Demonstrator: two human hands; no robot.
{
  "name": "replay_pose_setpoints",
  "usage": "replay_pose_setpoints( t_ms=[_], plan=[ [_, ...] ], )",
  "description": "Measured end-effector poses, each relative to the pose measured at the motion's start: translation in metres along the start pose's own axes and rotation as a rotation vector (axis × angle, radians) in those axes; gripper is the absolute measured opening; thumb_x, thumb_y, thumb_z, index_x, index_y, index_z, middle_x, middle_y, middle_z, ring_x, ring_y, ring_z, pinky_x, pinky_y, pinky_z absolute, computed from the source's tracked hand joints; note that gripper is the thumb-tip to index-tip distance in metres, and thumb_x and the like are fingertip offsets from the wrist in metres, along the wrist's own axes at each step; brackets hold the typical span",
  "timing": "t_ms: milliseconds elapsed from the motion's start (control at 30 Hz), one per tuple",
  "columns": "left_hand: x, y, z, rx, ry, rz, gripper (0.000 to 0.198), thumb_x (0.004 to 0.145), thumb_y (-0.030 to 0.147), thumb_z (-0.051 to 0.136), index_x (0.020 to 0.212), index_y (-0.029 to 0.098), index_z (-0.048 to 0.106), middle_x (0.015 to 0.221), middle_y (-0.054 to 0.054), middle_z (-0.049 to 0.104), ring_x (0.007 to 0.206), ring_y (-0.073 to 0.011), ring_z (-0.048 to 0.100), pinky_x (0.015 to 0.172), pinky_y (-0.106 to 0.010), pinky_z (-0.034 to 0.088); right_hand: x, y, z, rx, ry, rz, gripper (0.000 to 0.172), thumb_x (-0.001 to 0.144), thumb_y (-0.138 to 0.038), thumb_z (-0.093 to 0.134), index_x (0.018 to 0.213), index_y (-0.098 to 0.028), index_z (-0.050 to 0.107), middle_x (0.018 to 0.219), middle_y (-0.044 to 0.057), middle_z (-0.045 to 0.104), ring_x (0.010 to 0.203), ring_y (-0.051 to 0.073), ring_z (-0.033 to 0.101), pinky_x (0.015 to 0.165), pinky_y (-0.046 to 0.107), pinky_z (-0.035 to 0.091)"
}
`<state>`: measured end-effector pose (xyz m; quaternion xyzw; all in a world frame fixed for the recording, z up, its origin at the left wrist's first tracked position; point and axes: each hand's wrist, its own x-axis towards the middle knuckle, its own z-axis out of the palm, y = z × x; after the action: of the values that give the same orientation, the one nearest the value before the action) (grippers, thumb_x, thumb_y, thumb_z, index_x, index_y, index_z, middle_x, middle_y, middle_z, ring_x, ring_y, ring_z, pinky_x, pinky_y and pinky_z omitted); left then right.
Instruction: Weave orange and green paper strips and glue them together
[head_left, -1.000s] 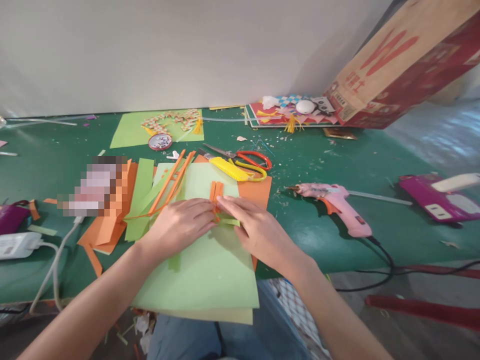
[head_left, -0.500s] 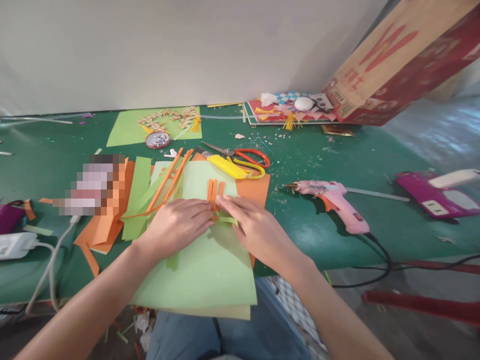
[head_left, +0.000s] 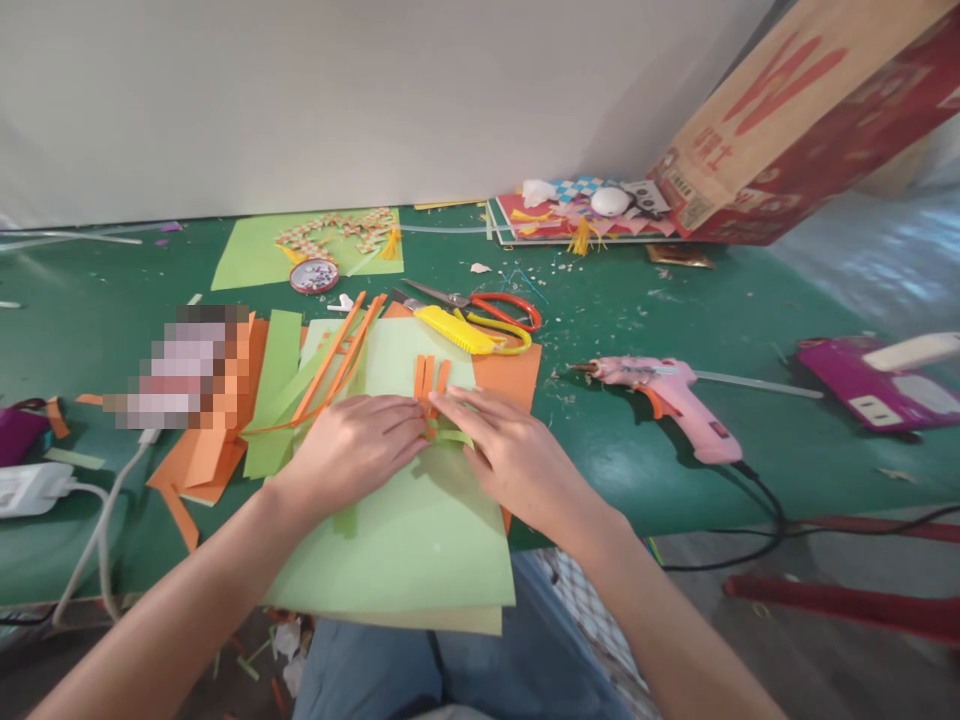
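Both hands meet over narrow orange paper strips (head_left: 424,372) crossed by a green paper strip (head_left: 454,438), on a light green sheet (head_left: 420,560). My left hand (head_left: 361,438) is closed, its fingertips pressed together at the left side of the strips. From the right, my right hand (head_left: 517,450) pinches at the same strips, its index fingertip on the right orange one. The crossing itself is partly hidden by my fingers. Just beyond lie a yellow utility knife (head_left: 454,328) and scissors (head_left: 506,308) with red and yellow handles.
A pink glue gun (head_left: 675,395) lies to the right, its cord trailing off the front edge. Loose orange strips (head_left: 341,360) and green paper (head_left: 274,390) are on the left. A small dish (head_left: 313,276) and a paper bag (head_left: 780,120) stand farther back.
My right fingertips have shifted very slightly left over the strips. My left hand stays in place, and the things on the table keep their positions.
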<state>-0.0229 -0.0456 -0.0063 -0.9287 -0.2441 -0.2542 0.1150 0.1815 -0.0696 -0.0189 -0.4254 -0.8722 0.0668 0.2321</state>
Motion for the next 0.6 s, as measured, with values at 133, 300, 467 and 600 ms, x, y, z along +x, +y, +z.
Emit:
replay_pose_setpoints(
  t_ms=[133, 300, 467, 600],
  plan=[
    [0.0001, 0.0, 0.0002, 0.002, -0.01, 0.001, 0.024, 0.093, 0.02, 0.048, 0.086, 0.012, 0.069, 0.09, -0.008, 0.075, 0.083, -0.0211, 0.072, 0.071, -0.032, 0.061, -0.0003, 0.0011, -0.0006, -0.005, -0.038, -0.028, 0.05, 0.081, 0.003, 0.039, 0.125, -0.009, 0.06, 0.137, 0.012, 0.053, 0.135, 0.025, 0.041, 0.106, 0.043, 0.046],
    [0.0011, 0.0004, 0.0, 0.009, -0.005, 0.005, 0.025, 0.093, 0.018, 0.047, 0.084, 0.012, 0.069, 0.089, -0.008, 0.075, 0.083, -0.0208, 0.072, 0.069, -0.032, 0.061, 0.0, 0.0023, 0.0003, 0.015, -0.092, 0.011, 0.054, 0.078, 0.006, 0.04, 0.123, -0.013, 0.062, 0.142, 0.013, 0.048, 0.138, 0.025, 0.034, 0.108, 0.046, 0.043],
    [0.0, 0.0017, -0.0003, 0.021, 0.0, -0.004, 0.025, 0.093, 0.018, 0.047, 0.086, 0.012, 0.07, 0.09, -0.007, 0.075, 0.083, -0.0198, 0.072, 0.071, -0.031, 0.061, -0.0002, 0.0025, -0.0015, 0.058, -0.134, 0.056, 0.056, 0.076, 0.008, 0.039, 0.123, -0.012, 0.062, 0.143, 0.013, 0.047, 0.139, 0.024, 0.034, 0.112, 0.043, 0.039],
    [-0.0014, 0.0028, -0.0009, 0.027, -0.002, 0.002, 0.026, 0.093, 0.02, 0.046, 0.086, 0.012, 0.07, 0.09, -0.007, 0.075, 0.084, -0.0204, 0.072, 0.073, -0.032, 0.061, -0.0003, 0.0032, -0.0007, 0.075, -0.131, 0.051, 0.058, 0.075, 0.008, 0.038, 0.124, -0.013, 0.061, 0.142, 0.012, 0.048, 0.139, 0.024, 0.033, 0.111, 0.046, 0.04]
  ],
)
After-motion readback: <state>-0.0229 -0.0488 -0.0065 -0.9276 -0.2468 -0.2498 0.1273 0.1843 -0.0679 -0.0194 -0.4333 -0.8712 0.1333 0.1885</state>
